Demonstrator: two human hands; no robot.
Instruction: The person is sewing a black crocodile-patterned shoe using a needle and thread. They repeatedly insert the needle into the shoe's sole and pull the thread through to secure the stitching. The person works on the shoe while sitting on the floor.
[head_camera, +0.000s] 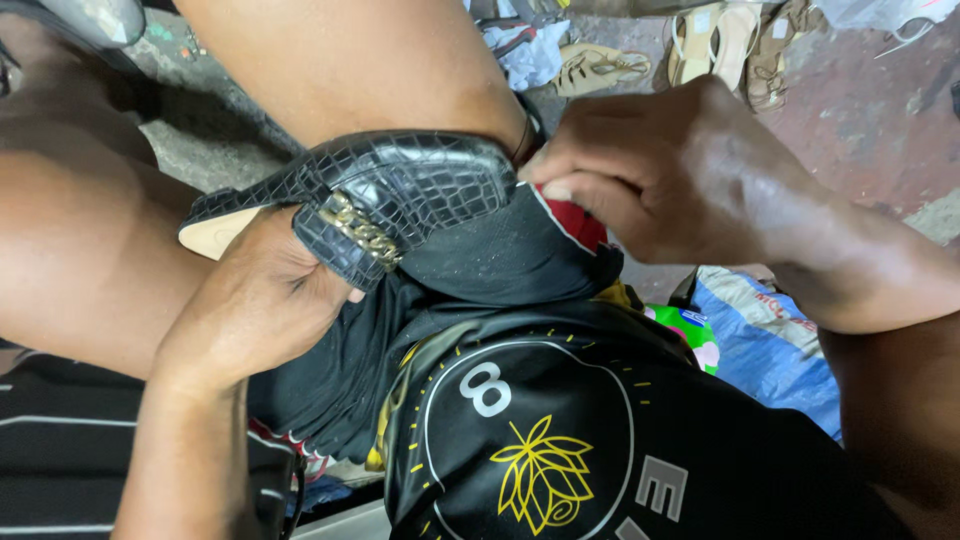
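My left hand cupped the black crocodile-textured shoe from underneath, its grip closed around the middle of the upper, just by the gold chain trim. The shoe lay across my lap, between my bare knees, resting on my dark shorts. I judged it light and fairly stiff: the embossed upper looked glossy and a little slippery, and the pale sole at the left end seemed hard and flat. The safest hold appeared to be where I had it, around the waist of the shoe, since the chain could probably snag or bend. My right hand pressed against the shoe's right end, fingers curled tight; I could not tell whether they pinched the shoe's edge or the red-and-white fabric beneath.

I counted one black shoe and one chain. On the far floor lay about three tan sandals, partly cut off. One blue sack sat at the right.
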